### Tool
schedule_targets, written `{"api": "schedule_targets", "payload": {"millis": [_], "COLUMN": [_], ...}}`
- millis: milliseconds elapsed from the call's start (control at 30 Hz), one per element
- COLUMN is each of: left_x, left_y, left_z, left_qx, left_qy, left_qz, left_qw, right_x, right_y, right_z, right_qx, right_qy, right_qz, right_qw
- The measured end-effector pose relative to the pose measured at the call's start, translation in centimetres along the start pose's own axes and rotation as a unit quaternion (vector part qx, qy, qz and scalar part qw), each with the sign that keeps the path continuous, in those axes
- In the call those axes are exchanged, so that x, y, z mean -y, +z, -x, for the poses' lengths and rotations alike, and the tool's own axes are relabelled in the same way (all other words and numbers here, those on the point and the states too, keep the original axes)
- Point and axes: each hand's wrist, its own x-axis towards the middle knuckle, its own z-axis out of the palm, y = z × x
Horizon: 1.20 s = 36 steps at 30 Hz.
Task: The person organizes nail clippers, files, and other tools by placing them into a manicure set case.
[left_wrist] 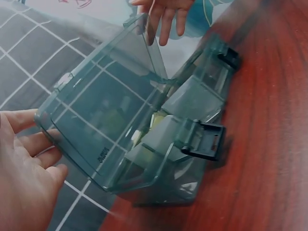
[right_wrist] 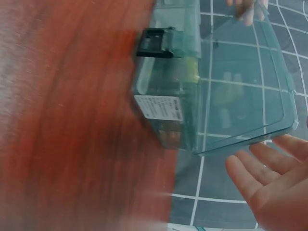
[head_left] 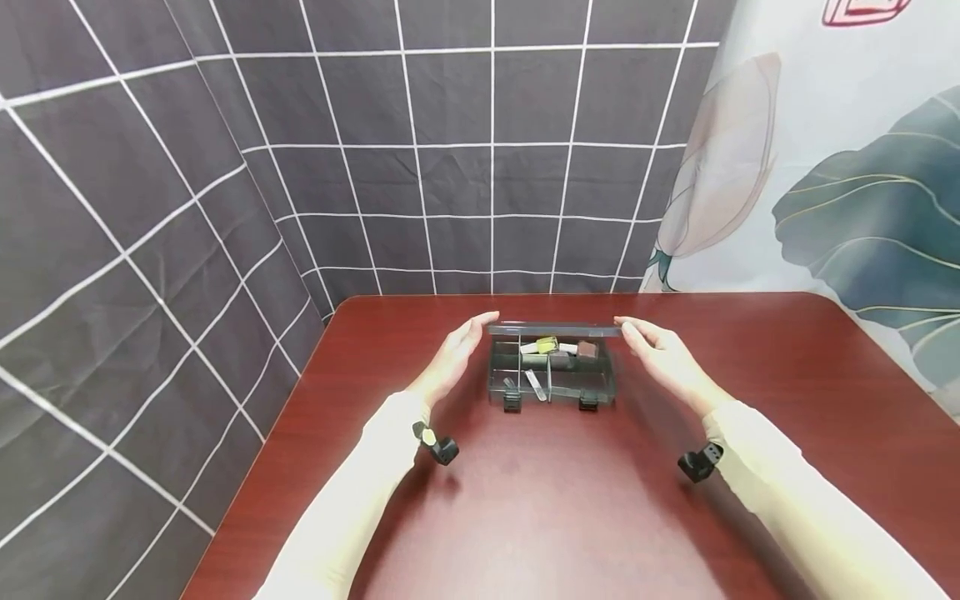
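The translucent grey-green plastic compartment box (head_left: 552,372) sits on the dark red wooden table (head_left: 570,500) directly between the two hands, its long axis running from one hand to the other. Its clear hinged lid (head_left: 555,330) stands raised, with the free edge level with the fingertips. The left hand (head_left: 454,357) is at the lid's left end, fingers straight and relaxed, touching or just beside the corner; the right hand (head_left: 663,357) mirrors it at the right end, fingers likewise extended. Neither hand curls round anything, and both lie about equally near. Two black latches (head_left: 512,405) face the person, and small items (head_left: 548,346) lie in the compartments.
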Motion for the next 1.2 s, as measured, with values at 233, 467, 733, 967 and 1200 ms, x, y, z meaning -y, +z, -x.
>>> {"api": "schedule_targets", "payload": {"millis": [233,467,733,967,1200], "left_x": [0.6,3.3,5.1,6.1,6.7], "left_y": [1.1,1.7,2.1,2.3,2.4], "left_z": [0.5,0.5,0.8,1.0,1.0], "left_qx": [0.012,0.016,0.009,0.013,0.013], "left_qy": [-0.010,-0.023,-0.036,-0.031,0.006], "left_qz": [0.015,-0.001,-0.009,-0.045,-0.117], "left_qw": [0.9998,0.9996,0.9993,0.9984,0.9930], "right_x": [-0.4,-1.0,-1.5,-1.9,-2.0], "right_y": [0.8,1.6,2.5,3.2,3.5], "right_z": [0.7,1.1,1.7,1.7,1.8], "right_qx": [-0.003,-0.005,0.011,0.052,0.069], "right_qy": [-0.011,-0.009,-0.053,-0.115,-0.140], "right_qz": [0.043,0.062,0.118,0.178,0.197], "right_qw": [0.999,0.998,0.992,0.976,0.968]}}
